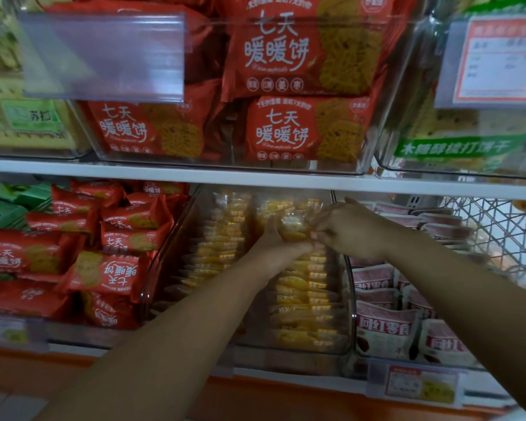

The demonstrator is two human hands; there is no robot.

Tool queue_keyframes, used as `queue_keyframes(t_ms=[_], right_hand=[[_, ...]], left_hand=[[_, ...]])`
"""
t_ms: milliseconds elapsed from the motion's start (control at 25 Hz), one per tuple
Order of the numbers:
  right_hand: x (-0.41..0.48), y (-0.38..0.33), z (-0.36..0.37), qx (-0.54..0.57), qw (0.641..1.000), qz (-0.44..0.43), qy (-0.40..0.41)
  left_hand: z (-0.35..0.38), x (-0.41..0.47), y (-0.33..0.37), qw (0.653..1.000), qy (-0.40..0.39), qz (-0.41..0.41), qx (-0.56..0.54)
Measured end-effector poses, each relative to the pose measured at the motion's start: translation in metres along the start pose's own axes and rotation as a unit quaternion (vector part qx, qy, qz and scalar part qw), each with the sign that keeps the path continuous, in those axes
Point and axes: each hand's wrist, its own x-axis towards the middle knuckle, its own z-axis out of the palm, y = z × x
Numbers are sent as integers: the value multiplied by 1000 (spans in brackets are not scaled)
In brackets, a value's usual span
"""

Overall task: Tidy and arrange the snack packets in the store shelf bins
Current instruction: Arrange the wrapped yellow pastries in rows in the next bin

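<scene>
The white shelf (255, 177) carries a row of clear bins, each meant for one kind of snack, so shoppers can see the goods through the walls. In the middle bin (164, 259) on the lower level, yellow packets (304, 287) stand on edge in two close files running front to back. That looks like the tidy pattern the task is after. The red packets (110, 275) in the bin to its left lie jumbled, some upside down. The pink packets (383, 326) to its right are stacked loosely.

Both arms reach deep into the middle bin, under the shelf above. The right hand (349, 232) pinches the top edge of one packet (295, 229) between curled fingertips. The left hand (274, 241) closes round its lower side from below. Holding it at two edges most likely keeps it upright and square while it is lined up with the back of the right-hand file.

That packet is small and flat, in clear crinkly film, with a pale yellow snack showing through. It is blurred, so any print cannot be read.
</scene>
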Motion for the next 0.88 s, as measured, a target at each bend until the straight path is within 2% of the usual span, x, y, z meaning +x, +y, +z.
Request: queue_keyframes(t_ms=[160,280,400,480,560,640,680,880], right_hand=[[-4,-1,1,65,995,-6,69],[2,-4,-1,72,997,-1,36],[4,-3,3,87,995,-23,41],[4,-1,5,104,994,-8,45],[2,-1,8,113,993,5,45],[0,-3,11,130,990,8,52],[-1,-4,12,138,989,13,53],[-8,-6,13,169,983,23,68]], left_hand=[[-2,0,-4,1000,-25,-3,18],[-4,-3,-7,999,-38,-5,22],[-18,-4,7,999,-5,31,4],[-38,3,20,993,46,95,57],[-57,14,26,958,99,158,220],[-67,31,22,893,115,181,396],[-68,38,19,868,114,179,448],[-57,54,21,795,163,180,556]])
